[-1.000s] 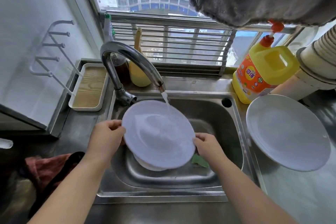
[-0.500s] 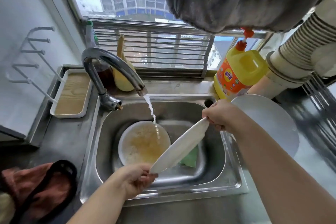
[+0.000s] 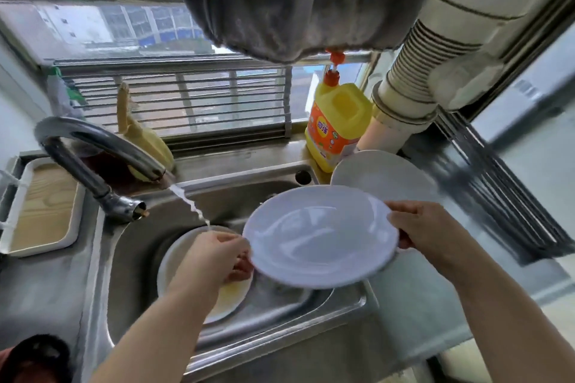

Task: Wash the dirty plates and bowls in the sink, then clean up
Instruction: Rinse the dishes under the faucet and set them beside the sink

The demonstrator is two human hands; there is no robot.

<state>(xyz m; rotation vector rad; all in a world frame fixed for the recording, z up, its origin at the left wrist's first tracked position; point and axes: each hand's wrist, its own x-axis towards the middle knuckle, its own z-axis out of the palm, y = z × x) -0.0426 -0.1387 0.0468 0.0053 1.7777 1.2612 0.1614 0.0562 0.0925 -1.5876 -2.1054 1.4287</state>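
Observation:
I hold a clean white plate [image 3: 317, 236] face up over the right side of the steel sink [image 3: 130, 258]. My left hand [image 3: 214, 255] grips its left rim and my right hand [image 3: 426, 230] grips its right rim. Below my left hand a dirty white plate [image 3: 174, 261] with yellowish residue lies in the basin. Water runs from the curved faucet [image 3: 93, 146] down toward that plate. Another white plate [image 3: 379, 171] lies on the counter to the right, partly hidden behind the held one.
A yellow detergent bottle [image 3: 339, 121] stands behind the counter plate. A white tray with a wooden base [image 3: 40, 205] sits left of the sink. A grey cloth [image 3: 295, 0] hangs overhead, a ribbed duct [image 3: 435, 50] at right, a red and black item [image 3: 34, 357] bottom left.
The plate was rinsed under the faucet, then tilted on edge; now it is level and has moved right, toward the counter plate. Both hands keep hold of its rim.

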